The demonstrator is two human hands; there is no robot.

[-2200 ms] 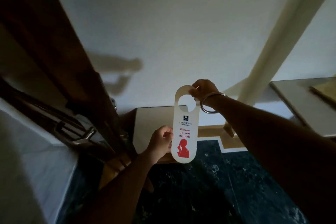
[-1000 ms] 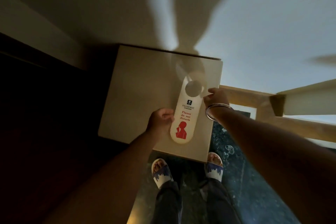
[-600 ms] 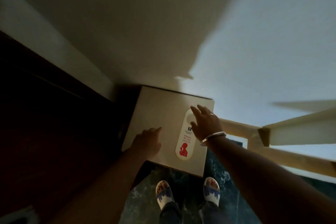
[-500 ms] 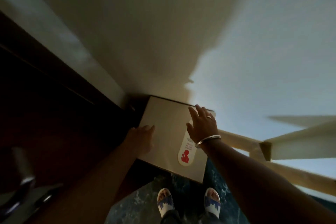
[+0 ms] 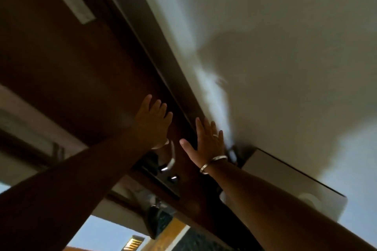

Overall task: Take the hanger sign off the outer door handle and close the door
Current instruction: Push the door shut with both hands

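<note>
Both of my hands lie flat on the dark brown door, fingers spread and holding nothing. My left hand presses the door face just above the silver lever handle. My right hand, with a ring and a bracelet, rests near the door's edge, beside the dark frame strip. The hanger sign shows only as a pale rounded blur on the white cabinet top at the right, away from both hands. The picture is motion-blurred.
A white wall fills the upper right. Below the handle sits a dark lock plate. Bright blue and orange patches show at the lower left, past the door's edge. A pale label is on the door higher up.
Both hands let go of the sign, which stayed on the white cabinet. My view swung up and left to the door, and both palms now lie on it.
</note>
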